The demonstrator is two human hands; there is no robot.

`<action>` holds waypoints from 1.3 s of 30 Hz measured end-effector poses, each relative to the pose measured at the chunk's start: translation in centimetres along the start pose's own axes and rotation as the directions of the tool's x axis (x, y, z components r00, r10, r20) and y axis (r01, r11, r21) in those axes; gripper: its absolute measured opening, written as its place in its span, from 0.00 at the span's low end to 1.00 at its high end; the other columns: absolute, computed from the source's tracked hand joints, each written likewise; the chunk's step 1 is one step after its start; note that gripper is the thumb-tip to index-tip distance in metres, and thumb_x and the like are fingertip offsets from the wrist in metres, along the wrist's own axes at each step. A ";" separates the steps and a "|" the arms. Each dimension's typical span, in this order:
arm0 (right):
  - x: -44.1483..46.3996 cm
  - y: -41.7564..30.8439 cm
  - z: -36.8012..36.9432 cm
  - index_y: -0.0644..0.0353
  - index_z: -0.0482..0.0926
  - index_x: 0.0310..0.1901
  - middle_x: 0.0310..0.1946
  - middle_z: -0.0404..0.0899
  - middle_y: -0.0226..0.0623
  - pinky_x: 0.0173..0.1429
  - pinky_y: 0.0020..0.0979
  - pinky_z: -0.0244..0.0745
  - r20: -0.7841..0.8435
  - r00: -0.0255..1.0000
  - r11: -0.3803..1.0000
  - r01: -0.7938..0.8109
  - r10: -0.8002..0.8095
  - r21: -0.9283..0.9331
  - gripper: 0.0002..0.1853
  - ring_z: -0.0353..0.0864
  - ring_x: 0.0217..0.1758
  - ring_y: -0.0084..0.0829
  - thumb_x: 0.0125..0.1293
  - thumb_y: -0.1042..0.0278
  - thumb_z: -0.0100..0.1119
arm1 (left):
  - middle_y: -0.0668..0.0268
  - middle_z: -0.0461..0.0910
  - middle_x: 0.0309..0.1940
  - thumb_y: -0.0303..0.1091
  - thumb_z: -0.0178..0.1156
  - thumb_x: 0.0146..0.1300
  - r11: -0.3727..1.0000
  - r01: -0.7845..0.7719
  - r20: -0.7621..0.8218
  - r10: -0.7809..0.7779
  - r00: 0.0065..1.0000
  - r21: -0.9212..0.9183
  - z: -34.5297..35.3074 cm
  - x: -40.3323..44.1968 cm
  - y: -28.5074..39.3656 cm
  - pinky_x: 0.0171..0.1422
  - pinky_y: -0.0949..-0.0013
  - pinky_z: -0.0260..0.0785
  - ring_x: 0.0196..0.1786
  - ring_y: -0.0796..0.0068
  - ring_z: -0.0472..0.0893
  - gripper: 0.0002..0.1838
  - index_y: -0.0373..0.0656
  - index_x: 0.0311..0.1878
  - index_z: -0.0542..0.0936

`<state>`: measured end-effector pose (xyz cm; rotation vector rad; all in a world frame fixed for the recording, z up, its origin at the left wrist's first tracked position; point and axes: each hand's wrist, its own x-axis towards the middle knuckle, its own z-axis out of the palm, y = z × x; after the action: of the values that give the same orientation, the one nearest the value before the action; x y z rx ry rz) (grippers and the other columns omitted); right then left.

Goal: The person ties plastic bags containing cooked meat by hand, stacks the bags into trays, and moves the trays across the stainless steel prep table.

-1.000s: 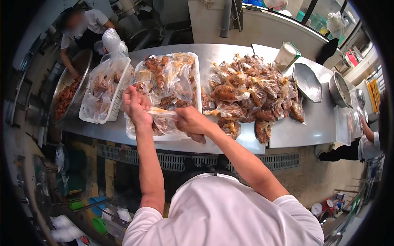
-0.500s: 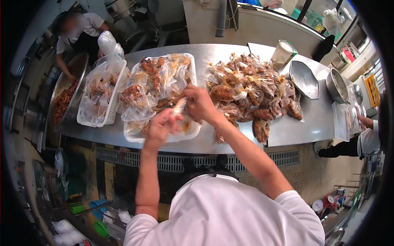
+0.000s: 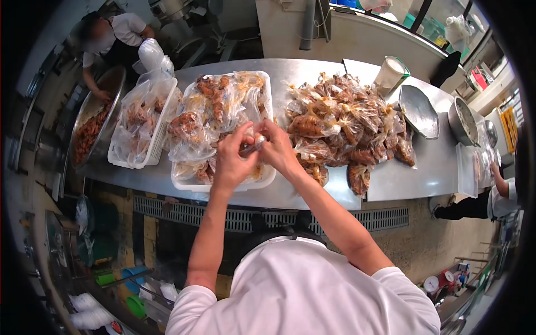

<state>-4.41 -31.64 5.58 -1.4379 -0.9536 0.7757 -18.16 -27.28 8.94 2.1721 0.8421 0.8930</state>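
Observation:
Both my hands meet over the front right part of a white plastic basket [image 3: 270, 103]. My left hand [image 3: 231, 159] and my right hand [image 3: 276, 151] pinch the gathered neck of a clear plastic bag [image 3: 254, 145] between their fingertips. The bag's lower part is mostly hidden by my hands. Around them in the basket lie clear bags of reddish-brown cooked meat [image 3: 184, 127], several of them loose at the top. To the right of my right hand is a big heap of knotted bags of meat [image 3: 335, 117] on the steel table [image 3: 335, 187].
Left of my basket stands a second white basket [image 3: 159, 131] with bagged meat. Beyond it, a co-worker [image 3: 125, 33] reaches into a large metal bowl [image 3: 114, 106] of meat. On the right are a white container [image 3: 391, 72], a metal tray [image 3: 419, 111] and a round pot [image 3: 463, 120].
My left hand has moved up and right to join my right hand at the bag's neck. My fingers have closed together there. The whole view has shifted slightly.

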 end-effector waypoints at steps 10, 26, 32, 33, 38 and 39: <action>-0.9 0.7 -0.9 0.64 0.83 0.41 0.32 0.80 0.25 0.41 0.26 0.74 0.196 0.979 0.950 -0.118 0.062 0.289 0.05 0.77 0.36 0.17 0.69 0.73 0.64 | 0.63 0.82 0.28 0.19 0.68 0.49 0.874 0.228 -0.160 -0.322 0.933 -0.429 0.6 0.8 -1.3 0.49 0.63 0.74 0.37 0.63 0.82 0.17 0.40 0.44 0.81; -0.7 2.4 -4.3 0.61 0.81 0.38 0.25 0.82 0.36 0.33 0.29 0.75 -0.074 0.896 0.883 0.414 -0.439 -0.223 0.10 0.83 0.28 0.26 0.55 0.82 0.68 | 0.57 0.81 0.29 0.25 0.68 0.59 0.931 -0.362 -0.165 0.365 0.916 0.045 3.8 -1.6 3.9 0.39 0.59 0.73 0.34 0.55 0.81 0.04 0.39 0.31 0.81; 4.7 -0.5 -6.9 0.59 0.80 0.54 0.38 0.84 0.42 0.37 0.31 0.80 -0.320 0.826 0.872 0.362 -0.464 -0.330 0.21 0.83 0.35 0.27 0.58 0.82 0.69 | 0.61 0.82 0.38 0.23 0.72 0.55 0.954 0.086 -0.356 0.023 0.934 0.288 -5.5 -0.6 -1.6 0.47 0.65 0.75 0.41 0.63 0.82 0.16 0.42 0.47 0.82; 4.6 -0.5 -6.7 0.59 0.80 0.54 0.38 0.84 0.42 0.37 0.31 0.80 -0.319 0.824 0.871 0.369 -0.468 -0.325 0.21 0.83 0.35 0.27 0.58 0.82 0.69 | 0.56 0.79 0.48 0.24 0.74 0.51 0.886 0.168 -0.343 -0.012 0.939 0.432 -7.1 -1.2 -4.7 0.57 0.56 0.73 0.52 0.56 0.80 0.30 0.47 0.60 0.78; 2.9 1.6 -2.1 0.53 0.75 0.66 0.52 0.83 0.43 0.51 0.35 0.85 0.095 0.956 0.943 0.289 -0.277 -0.163 0.36 0.84 0.50 0.35 0.53 0.81 0.75 | 0.54 0.76 0.55 0.24 0.73 0.52 0.591 0.480 -0.288 -0.394 0.873 0.648 -10.8 -1.5 -14.4 0.61 0.45 0.68 0.62 0.48 0.74 0.33 0.50 0.64 0.75; 2.4 0.8 -0.7 0.53 0.75 0.66 0.55 0.82 0.44 0.54 0.37 0.84 0.177 0.951 0.948 0.280 -0.253 -0.150 0.36 0.83 0.53 0.38 0.53 0.79 0.76 | 0.54 0.78 0.50 0.24 0.71 0.54 0.704 0.408 -0.253 -0.320 0.913 0.582 -12.0 -0.5 -15.0 0.58 0.48 0.70 0.56 0.50 0.78 0.25 0.46 0.57 0.79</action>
<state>-2.63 -29.81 5.03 -1.3719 -1.3344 0.6208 -32.31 -15.04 4.45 2.3500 1.7833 0.5997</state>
